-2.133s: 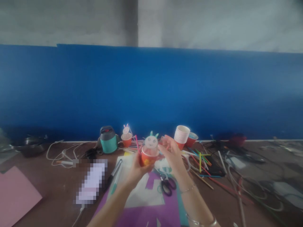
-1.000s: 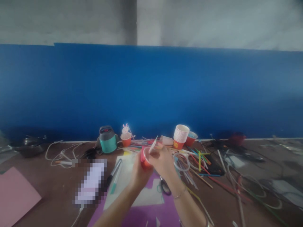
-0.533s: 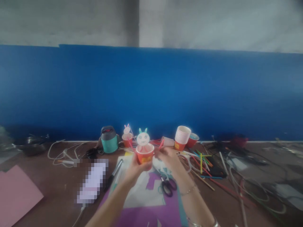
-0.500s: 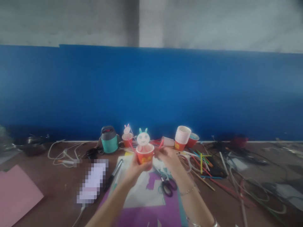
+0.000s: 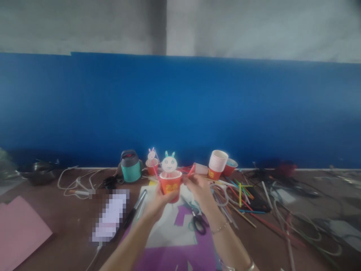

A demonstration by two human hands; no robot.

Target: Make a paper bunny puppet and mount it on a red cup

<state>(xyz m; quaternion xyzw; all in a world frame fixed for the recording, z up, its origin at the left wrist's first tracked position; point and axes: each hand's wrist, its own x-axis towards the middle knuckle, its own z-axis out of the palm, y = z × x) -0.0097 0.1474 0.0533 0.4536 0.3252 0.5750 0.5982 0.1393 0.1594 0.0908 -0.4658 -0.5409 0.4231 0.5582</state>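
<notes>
My left hand (image 5: 158,201) is wrapped round an upright orange paper cup (image 5: 170,185), held above the purple and white paper (image 5: 180,244). A white paper rabbit face with green ears (image 5: 169,163) stands up out of the cup. My right hand (image 5: 197,185) is at the cup's right rim, its fingers pinched on a red straw (image 5: 191,171) that sticks up to the right. A second red straw (image 5: 155,173) juts up at the cup's left side.
Behind stand a teal jar (image 5: 130,167), a small cup with a pink rabbit (image 5: 151,164) and a stack of paper cups (image 5: 216,162). Scissors (image 5: 197,221) and a marker (image 5: 135,208) lie near my arms. Coloured straws (image 5: 239,190) and cables (image 5: 293,222) clutter the right; pink card (image 5: 19,233) lies left.
A second ago the cup lay tipped sideways with my right hand at its mouth. Now it stands upright with the rabbit face raised, and my right hand has shifted to the straw beside it.
</notes>
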